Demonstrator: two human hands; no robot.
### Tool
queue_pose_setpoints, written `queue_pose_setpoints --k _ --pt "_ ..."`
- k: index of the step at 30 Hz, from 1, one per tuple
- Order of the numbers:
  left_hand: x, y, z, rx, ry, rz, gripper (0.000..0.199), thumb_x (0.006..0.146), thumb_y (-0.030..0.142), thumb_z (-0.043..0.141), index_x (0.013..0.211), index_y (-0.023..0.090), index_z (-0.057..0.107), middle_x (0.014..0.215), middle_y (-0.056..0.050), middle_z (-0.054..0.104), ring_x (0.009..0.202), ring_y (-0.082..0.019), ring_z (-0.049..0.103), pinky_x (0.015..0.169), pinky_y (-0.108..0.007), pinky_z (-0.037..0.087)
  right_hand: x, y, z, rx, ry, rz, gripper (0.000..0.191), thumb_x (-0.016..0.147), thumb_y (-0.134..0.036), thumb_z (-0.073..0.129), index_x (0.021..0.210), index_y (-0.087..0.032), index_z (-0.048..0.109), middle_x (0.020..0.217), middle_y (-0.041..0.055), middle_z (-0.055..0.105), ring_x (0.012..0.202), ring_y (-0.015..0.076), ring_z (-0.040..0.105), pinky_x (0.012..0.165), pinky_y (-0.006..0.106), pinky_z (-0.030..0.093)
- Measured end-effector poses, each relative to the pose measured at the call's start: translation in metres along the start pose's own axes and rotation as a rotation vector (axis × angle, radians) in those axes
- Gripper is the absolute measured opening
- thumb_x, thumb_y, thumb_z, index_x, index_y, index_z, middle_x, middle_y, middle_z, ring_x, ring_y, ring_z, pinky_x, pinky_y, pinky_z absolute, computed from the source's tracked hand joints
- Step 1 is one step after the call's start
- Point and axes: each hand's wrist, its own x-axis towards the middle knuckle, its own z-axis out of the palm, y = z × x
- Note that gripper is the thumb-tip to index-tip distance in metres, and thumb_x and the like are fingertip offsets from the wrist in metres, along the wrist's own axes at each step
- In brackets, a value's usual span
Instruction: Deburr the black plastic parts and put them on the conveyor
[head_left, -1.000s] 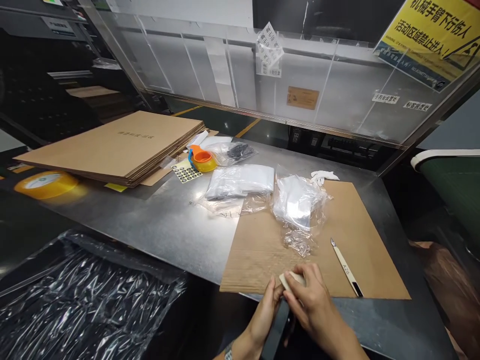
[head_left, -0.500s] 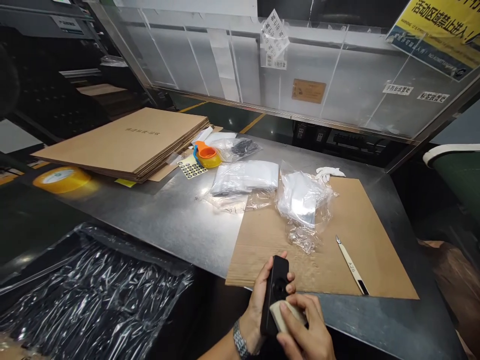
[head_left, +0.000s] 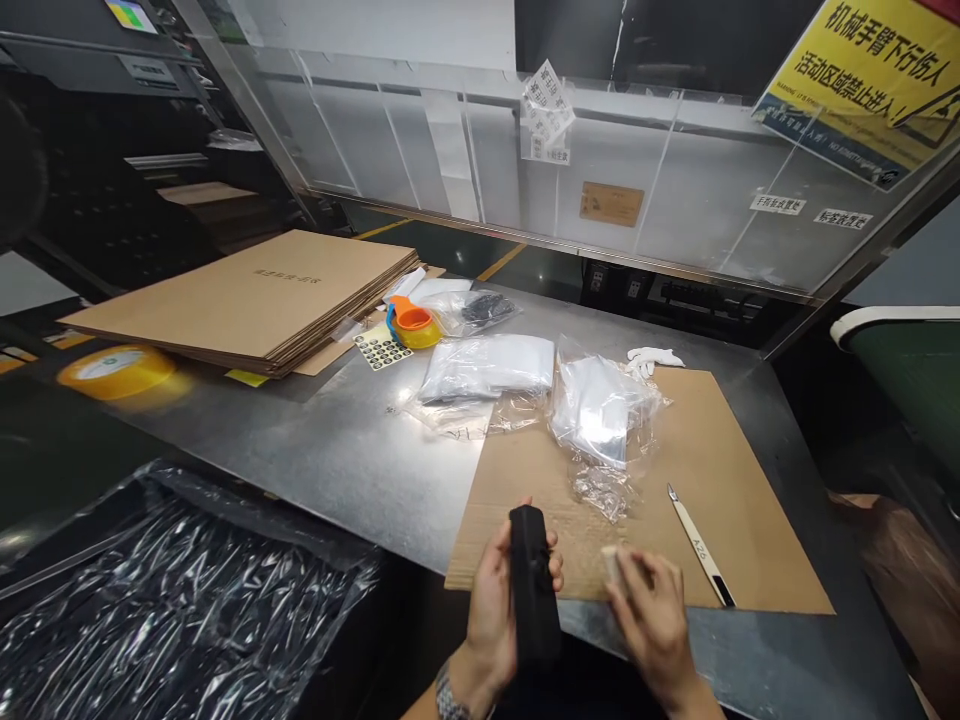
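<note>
Left hand: the left hand (head_left: 491, 612) is wrapped around a black body (head_left: 534, 595), fingertips showing on its far side, at the near edge of the cardboard sheet (head_left: 739, 500), towards its left corner.
Right hand: the right hand (head_left: 660, 618) is apart from the left, pinching a pale block (head_left: 611, 566) at the middle of the sheet's near edge; block and black body do not touch.
Handling: a steady left grip along the sides would likely serve best, leaving the upper face free; the block probably works most evenly held flat, with light pressure around the raised round detail.
Black body: long, boxy and matt, probably hard plastic.
Block: small and off-white; its material is hard to tell, being mostly covered by fingers.
Knife: a slim, pale-handled knife (head_left: 699, 548) with a metal tip lies on the sheet's right half; the right hand would do well to keep clear of it.
Bags: one crinkled, glossy clear bag (head_left: 596, 410) with white contents lies on the sheet's far-left part; a flatter bag (head_left: 491, 365) overlaps its left edge.
Table: smooth, reflective metal table (head_left: 360, 455) beneath the sheet.
Tape: an orange-and-blue tape dispenser (head_left: 414, 320) sits left of the sheet, beyond the flatter bag.
</note>
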Motion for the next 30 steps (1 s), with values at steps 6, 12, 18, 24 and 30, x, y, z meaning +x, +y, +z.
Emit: queue_pose_setpoints --k 6,12,18,24,30 --pt "-0.016 -0.008 -0.004 0.66 -0.102 0.213 0.083 0.066 0.017 0.075 0.137 0.021 0.032 0.133 -0.01 0.049 0.125 -0.022 0.041 0.104 -0.029 0.029 0.032 0.028 0.004 -0.036 -0.076 0.2 0.032 0.088 -0.036 0.05 0.111 -0.016 0.06 0.094 0.0123 0.057 0.091 0.0262 0.052 0.075 0.047 0.05" --pt "-0.023 -0.01 -0.004 0.81 -0.408 0.139 0.051 0.072 0.023 0.07 0.119 0.019 0.054 0.121 -0.01 0.059 0.116 -0.027 0.048 0.102 -0.039 0.033 0.05 -0.03 -0.029 0.692 -0.368 0.323 0.028 0.09 -0.037 0.046 0.114 -0.023 0.055 0.104 0.0063 0.058 0.089 0.0159 0.059 0.074 0.025 0.05" --pt "-0.028 -0.007 0.001 0.819 -0.548 0.07 0.047 0.074 0.025 0.067 0.119 0.021 0.054 0.116 -0.009 0.059 0.109 -0.026 0.052 0.098 -0.04 0.035 0.054 -0.041 -0.04 0.986 -0.402 0.434 0.021 0.083 -0.041 0.057 0.097 -0.025 0.058 0.091 0.0022 0.054 0.081 0.0144 0.054 0.067 0.024 0.044" --pt "-0.03 -0.008 0.0 0.802 -0.605 0.013 0.047 0.075 0.026 0.067 0.12 0.021 0.053 0.106 -0.009 0.06 0.1 -0.025 0.054 0.09 -0.038 0.039 0.049 -0.036 -0.044 1.056 -0.42 0.462 0.022 0.078 -0.044 0.064 0.09 -0.026 0.06 0.094 0.0026 0.057 0.084 0.0159 0.052 0.07 0.026 0.041" --pt "-0.028 -0.011 0.0 0.774 -0.578 0.0 0.049 0.074 0.027 0.068 0.12 0.021 0.053 0.107 -0.009 0.06 0.104 -0.026 0.053 0.092 -0.04 0.037 0.044 -0.035 -0.039 1.151 -0.366 0.525 0.024 0.076 -0.045 0.065 0.085 -0.025 0.057 0.094 0.0021 0.058 0.081 0.0149 0.052 0.069 0.025 0.04"
